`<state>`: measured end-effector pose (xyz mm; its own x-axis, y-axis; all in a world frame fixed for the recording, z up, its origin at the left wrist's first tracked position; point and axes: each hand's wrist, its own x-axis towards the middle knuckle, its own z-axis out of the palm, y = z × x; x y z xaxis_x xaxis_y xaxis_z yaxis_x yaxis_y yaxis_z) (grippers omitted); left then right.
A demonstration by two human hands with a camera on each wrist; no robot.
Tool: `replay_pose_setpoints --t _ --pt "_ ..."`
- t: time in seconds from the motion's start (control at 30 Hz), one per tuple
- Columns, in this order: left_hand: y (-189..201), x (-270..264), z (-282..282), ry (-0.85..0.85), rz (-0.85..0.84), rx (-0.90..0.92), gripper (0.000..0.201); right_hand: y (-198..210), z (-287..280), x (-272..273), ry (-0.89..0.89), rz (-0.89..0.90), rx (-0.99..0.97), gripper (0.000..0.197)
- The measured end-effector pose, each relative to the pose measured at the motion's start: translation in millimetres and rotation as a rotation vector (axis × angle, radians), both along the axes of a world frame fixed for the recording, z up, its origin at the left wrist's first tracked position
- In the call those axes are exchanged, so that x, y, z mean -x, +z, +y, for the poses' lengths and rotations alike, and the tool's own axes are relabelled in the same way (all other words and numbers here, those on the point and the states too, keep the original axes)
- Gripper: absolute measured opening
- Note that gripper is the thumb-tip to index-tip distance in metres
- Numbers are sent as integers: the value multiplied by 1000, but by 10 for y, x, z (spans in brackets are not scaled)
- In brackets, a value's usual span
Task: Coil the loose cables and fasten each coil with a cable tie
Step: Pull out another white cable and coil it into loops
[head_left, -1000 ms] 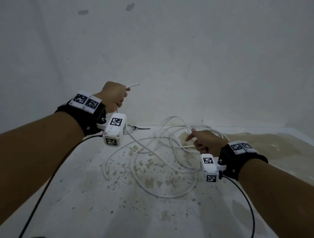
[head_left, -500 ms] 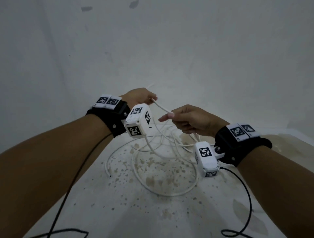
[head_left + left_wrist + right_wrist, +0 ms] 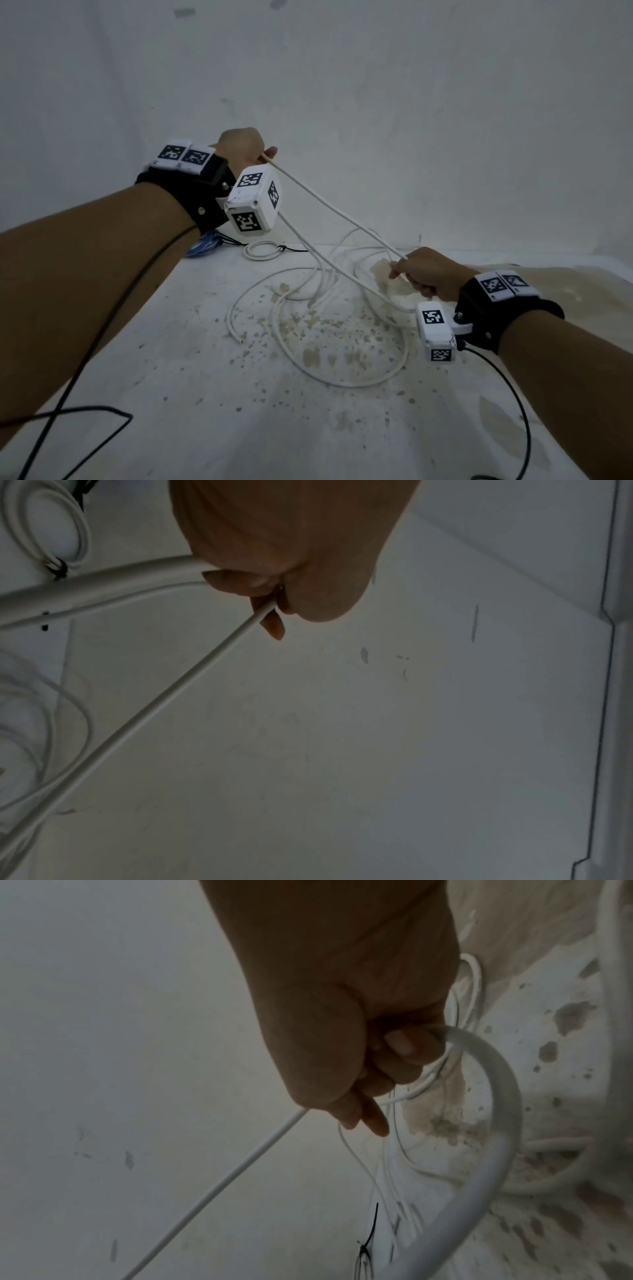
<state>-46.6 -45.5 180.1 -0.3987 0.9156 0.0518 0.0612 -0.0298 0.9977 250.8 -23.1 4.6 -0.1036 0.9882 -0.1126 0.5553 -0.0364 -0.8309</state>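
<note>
1. Left hand (image 3: 244, 145) raised high above the table (image 3: 191, 394), fingers curled tight around the white cable (image 3: 335, 212), thumb and fingers (image 3: 272, 623) pinching it where it leaves the fist.
2. Right hand (image 3: 430, 274) lower and nearer the table, fist closed on the same white cable, a thick loop curving out past the curled fingers (image 3: 400, 1045) in the right wrist view.
3. Cable stretched in a straight, taut line between the two hands, sloping down from left to right.
4. A second strand dropping from under the left hand down to the table.
5. Rest of the cable lying in loose, uneven loops on the stained white tabletop, between and below the hands.
6. Far side of the table, near the wall: a small white coil (image 3: 262, 249) already bound, a black cable tie (image 3: 281, 248) cinched around it with its tail sticking out to the right.
7. Just left of that coil, a blue cable bundle (image 3: 205, 241), partly hidden behind the left wrist.
8. Black leads trailing from both wrist cameras across the near edge of the table.
</note>
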Motion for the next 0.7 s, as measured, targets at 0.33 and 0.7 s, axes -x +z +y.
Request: replay_pose_setpoints --t 0.33,0.7 --pt "248 -225 -135 -3 189 -370 34 0 96 47 -224 81 -106 30" --pt "-550 -138 365 -23 -128 -31 30 -111 -87 -262 -362 427 29 18"
